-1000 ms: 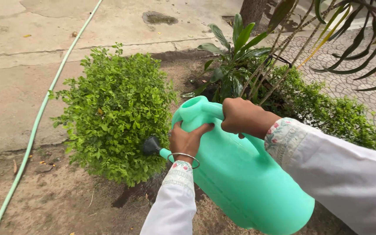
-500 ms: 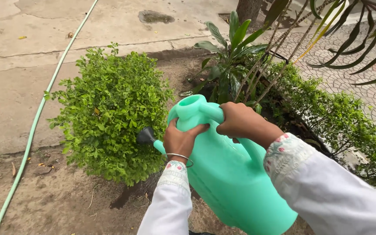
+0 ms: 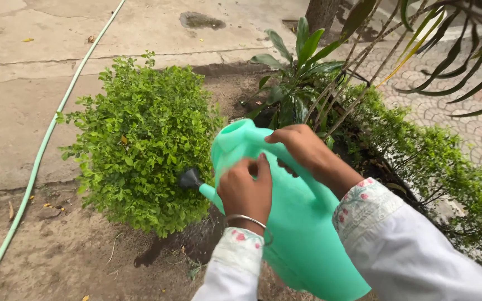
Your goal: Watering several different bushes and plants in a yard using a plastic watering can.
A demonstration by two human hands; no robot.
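A mint-green plastic watering can [image 3: 297, 234] is tilted toward a round leafy bush [image 3: 140, 139], its dark spout rose [image 3: 188, 178] at the bush's right side. My right hand [image 3: 299, 146] grips the can's top handle. My left hand [image 3: 246, 189], with a metal bangle on the wrist, rests against the can's body just below the filler opening [image 3: 234, 129], fingers pointing up and slightly blurred. Wet dark soil [image 3: 165, 248] lies under the bush.
A pale green hose [image 3: 40, 156] runs across the concrete at the left. A broad-leaved plant [image 3: 297, 72] and a low hedge [image 3: 430, 161] stand at the right, with long drooping leaves overhead. Patterned paving [image 3: 453, 106] lies at the far right.
My left hand has slid from the can's neck beside the spout onto the body, fingers now upright. The can has tipped a little further and shifted left.
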